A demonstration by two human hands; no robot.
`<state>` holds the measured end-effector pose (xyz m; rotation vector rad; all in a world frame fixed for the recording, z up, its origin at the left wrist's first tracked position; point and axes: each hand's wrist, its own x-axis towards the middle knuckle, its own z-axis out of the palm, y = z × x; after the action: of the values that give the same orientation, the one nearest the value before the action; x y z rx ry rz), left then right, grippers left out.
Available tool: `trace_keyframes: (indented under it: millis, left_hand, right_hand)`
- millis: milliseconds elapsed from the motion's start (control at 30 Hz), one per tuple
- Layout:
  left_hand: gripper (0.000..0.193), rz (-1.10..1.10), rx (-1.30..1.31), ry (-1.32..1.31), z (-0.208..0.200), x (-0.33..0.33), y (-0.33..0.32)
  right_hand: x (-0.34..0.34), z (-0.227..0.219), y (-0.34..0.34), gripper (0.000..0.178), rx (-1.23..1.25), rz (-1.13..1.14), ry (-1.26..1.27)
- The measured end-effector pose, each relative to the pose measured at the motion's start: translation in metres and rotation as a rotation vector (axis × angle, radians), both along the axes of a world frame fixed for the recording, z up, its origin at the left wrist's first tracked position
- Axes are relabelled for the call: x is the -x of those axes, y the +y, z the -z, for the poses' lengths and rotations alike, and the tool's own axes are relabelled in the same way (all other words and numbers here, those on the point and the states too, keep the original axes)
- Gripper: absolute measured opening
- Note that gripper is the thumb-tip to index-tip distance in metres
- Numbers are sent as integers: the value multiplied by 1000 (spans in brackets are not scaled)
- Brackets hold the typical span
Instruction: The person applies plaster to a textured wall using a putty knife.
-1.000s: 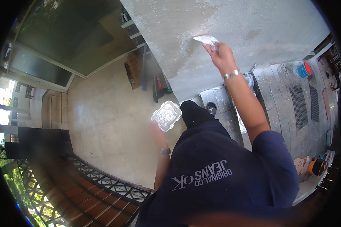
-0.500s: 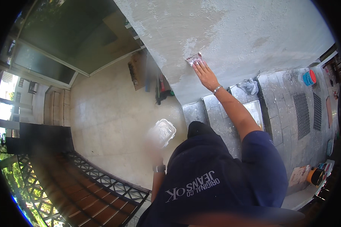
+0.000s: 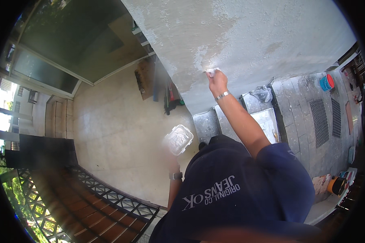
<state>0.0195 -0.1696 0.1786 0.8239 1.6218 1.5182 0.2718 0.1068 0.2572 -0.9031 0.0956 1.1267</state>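
My right hand [image 3: 218,83], reaching up from a raised forearm with a metal bracelet at the wrist, is closed around a putty knife [image 3: 211,71]. The blade is small and smeared with white, and it meets the wall [image 3: 247,48] or lies very close to it. Patches of rough white filler and bare grey show on the wall there. My left hand [image 3: 169,158], hazy behind a smudge on the picture, grips the side of a clear plastic tub [image 3: 181,139] with white paste inside. The handle of the putty knife is hidden in my fist.
Grey steps [image 3: 209,123] run along the wall's foot, with a plastic bag [image 3: 262,94] and a white-stained tray [image 3: 267,122]. Farther right stand a blue-and-red bucket [image 3: 327,82] and dark mats [image 3: 319,123]. A lattice railing [image 3: 109,189] borders the lower left.
My right hand has turned at the wrist from flat fingers to a fist, and the putty knife has tilted and slid slightly down the wall. The tub has shifted a little right.
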Motion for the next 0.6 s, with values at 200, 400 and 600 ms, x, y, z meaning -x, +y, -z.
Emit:
trace_keyframes:
  millis: [200, 400, 600]
  left_hand:
    - [43, -119, 32, -220, -19, -19, 4]
    - [43, -232, 95, -106, -25, -25, -4]
    - [45, -135, 40, -42, -26, -34, -18]
  right_hand:
    - [-33, -63, -6, 20, -198, -241, 243]
    - [-46, -40, -88, 42, -382, -204, -1221]
    - [-49, 54, -19, 60, -530, -295, -2428]
